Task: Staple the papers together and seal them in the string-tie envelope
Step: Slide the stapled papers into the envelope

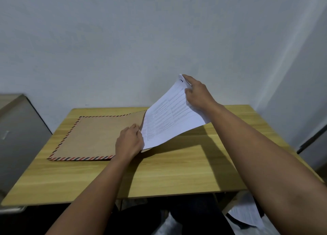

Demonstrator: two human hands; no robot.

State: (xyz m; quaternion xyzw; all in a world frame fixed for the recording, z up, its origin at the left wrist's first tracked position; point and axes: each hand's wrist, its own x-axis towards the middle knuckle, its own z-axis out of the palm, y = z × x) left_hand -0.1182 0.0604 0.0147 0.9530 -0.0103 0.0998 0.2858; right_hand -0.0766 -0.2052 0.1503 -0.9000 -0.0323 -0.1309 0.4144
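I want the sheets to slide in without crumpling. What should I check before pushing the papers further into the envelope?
1. Envelope lying flat on the table: ok.
2. Left hand at the envelope's open end: ok.
3. Right hand grips the papers at their far raised end: ok.
4. Papers' lower edge inside the mouth: ok, partly in.
5. Papers stapled: cannot tell.
6. Papers lying level for the push: not ok, tilted steeply up.

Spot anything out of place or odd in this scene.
A printed white sheet lies on the floor under the wooden table's right edge, away from the white printed papers entering the brown striped-border envelope.
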